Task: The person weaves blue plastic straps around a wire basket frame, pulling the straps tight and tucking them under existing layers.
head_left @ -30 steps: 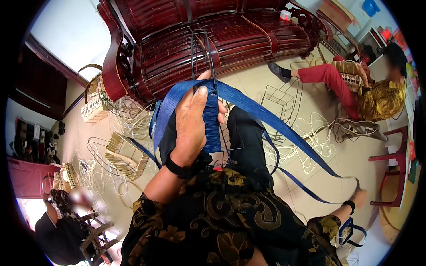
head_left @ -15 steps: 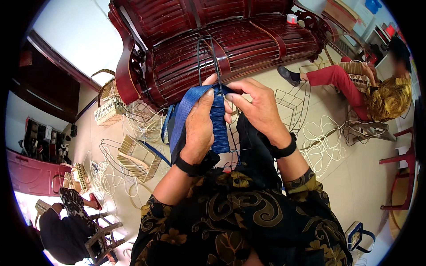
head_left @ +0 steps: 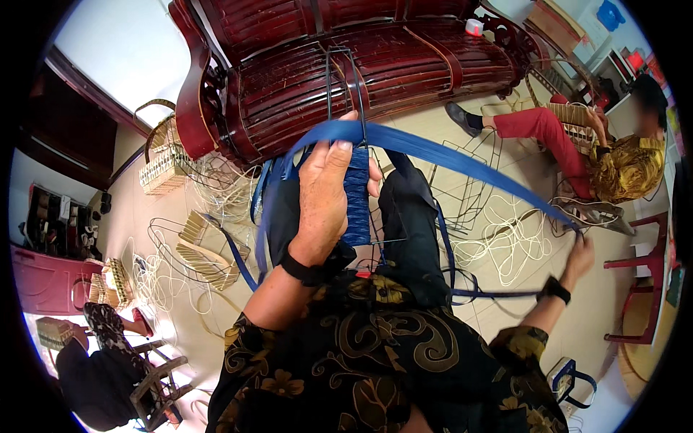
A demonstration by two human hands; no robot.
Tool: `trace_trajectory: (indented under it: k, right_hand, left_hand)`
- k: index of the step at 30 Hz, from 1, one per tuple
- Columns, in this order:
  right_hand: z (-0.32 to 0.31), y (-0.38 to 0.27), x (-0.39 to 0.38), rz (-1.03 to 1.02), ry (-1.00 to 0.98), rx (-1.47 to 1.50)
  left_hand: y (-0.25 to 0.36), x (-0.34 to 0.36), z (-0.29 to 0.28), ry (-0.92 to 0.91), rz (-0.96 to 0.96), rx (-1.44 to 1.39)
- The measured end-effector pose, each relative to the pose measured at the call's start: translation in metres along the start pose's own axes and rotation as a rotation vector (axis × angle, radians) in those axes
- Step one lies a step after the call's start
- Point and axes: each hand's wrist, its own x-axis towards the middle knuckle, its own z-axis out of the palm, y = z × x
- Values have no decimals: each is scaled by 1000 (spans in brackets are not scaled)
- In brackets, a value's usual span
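Observation:
A dark wire basket frame (head_left: 359, 101) stands in front of me, part of it wrapped in a woven blue band (head_left: 357, 206). My left hand (head_left: 325, 189) is closed around this wrapped part, its thumb pressing a blue strip at the top. From there the blue strip (head_left: 451, 160) stretches out to the right. Its far end is pinched in my right hand (head_left: 580, 254), which is held far out to the right with the arm extended. More of the strip hangs in loops beside my legs.
A dark red wooden bench (head_left: 368, 79) is ahead. Tangled pale cords (head_left: 509, 245) lie on the tiled floor, with a half-woven basket (head_left: 209, 249) at left. One person (head_left: 624, 162) sits at right with a basket, another (head_left: 101, 375) at lower left. A red stool (head_left: 642, 289) stands at right.
My right hand has swung from beside the left hand far out to the right, drawing the blue strip out with it. My left hand stays on the wrapped frame.

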Motion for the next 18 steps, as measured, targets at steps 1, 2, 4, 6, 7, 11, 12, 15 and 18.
trace_trajectory:
  k: [1,2,4,6,7,11,12,15,18]
  right_hand:
    - [-10,59,-5,69,5,-124]
    - [-21,109,-15,109,90,-296]
    - [-51,181,-43,236,12,-566]
    - [-76,207,-58,389,-40,-611]
    - [-84,201,-64,432,-54,-590]
    - [-75,69,-54,198,-85,-265]
    - [-62,14,-50,92,-71,68]
    - [-38,-164,-62,-287,-340,824]
    - [-49,-316,-104,-597,-652,1172]
  left_hand:
    - [0,0,0,-3,-5,8]
    - [1,0,-1,-14,-11,25]
    - [2,1,-1,-8,-33,30]
    - [1,2,-1,-3,-17,56]
    - [1,2,0,8,-23,59]
    - [-1,1,3,23,-38,71]
    - [-1,1,4,25,-39,70]
    - [1,1,6,17,-38,81]
    - [4,1,8,24,-49,80]
